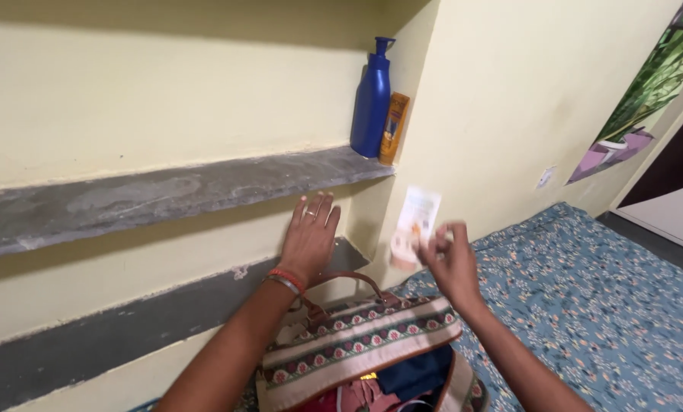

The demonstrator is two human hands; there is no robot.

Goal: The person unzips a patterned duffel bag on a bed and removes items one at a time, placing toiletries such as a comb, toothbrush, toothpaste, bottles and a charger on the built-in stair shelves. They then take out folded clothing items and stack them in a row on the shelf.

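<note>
- The left hand (308, 236) lay flat with its fingers spread wide, its grip open and holding nothing. It pressed against the yellow wall just above the lower grey shelf (128, 336).
- The right hand (452, 263) had its grip closed on a small white and orange packet (415, 221), pinched at its lower edge. The packet stood up in the air in front of the wall, a bit blurry.
- An open bag (360, 347) with a flower pattern and a brown handle sat below both hands on the bed.
- Blue and pink cloth showed inside the bag.
- A tall blue pump bottle (373, 99) stood on the upper grey shelf (166, 194), touching an orange tube (394, 128) beside it.
- The bed had a blue flowered sheet (585, 305).
</note>
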